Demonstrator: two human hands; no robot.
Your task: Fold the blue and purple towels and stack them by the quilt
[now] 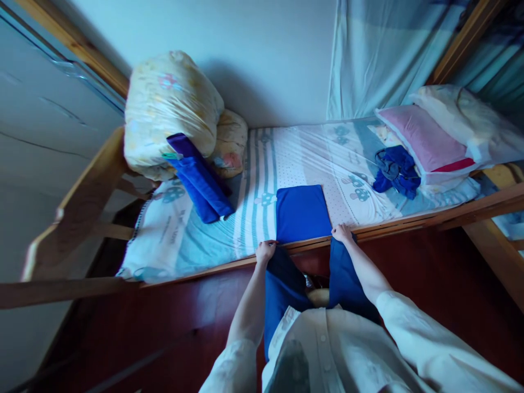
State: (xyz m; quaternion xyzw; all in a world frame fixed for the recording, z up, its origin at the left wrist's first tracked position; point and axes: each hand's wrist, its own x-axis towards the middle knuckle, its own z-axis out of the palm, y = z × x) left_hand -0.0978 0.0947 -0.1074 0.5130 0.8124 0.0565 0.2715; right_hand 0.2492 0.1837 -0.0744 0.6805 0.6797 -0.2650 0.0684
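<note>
A blue cloth [303,213], flat and nearly square, lies on the patterned bed sheet [254,218] at the bed's front edge. My left hand [266,250] is closed at the cloth's near left corner, its fingers pinching there. At the near right corner my right hand [341,233] is likewise closed, with the fingertips on the corner. Folded blue and purple cloths [200,185] rest on the sheet to the left, leaning against a bundled quilt [170,109]. Crumpled blue clothing [396,170] lies to the right.
A pink pillow [426,136] and a pale pillow [478,123] are at the right end. The wooden bed rail [229,267] runs along the front, with a wooden end board [77,207] at left. A curtain [368,60] hangs behind.
</note>
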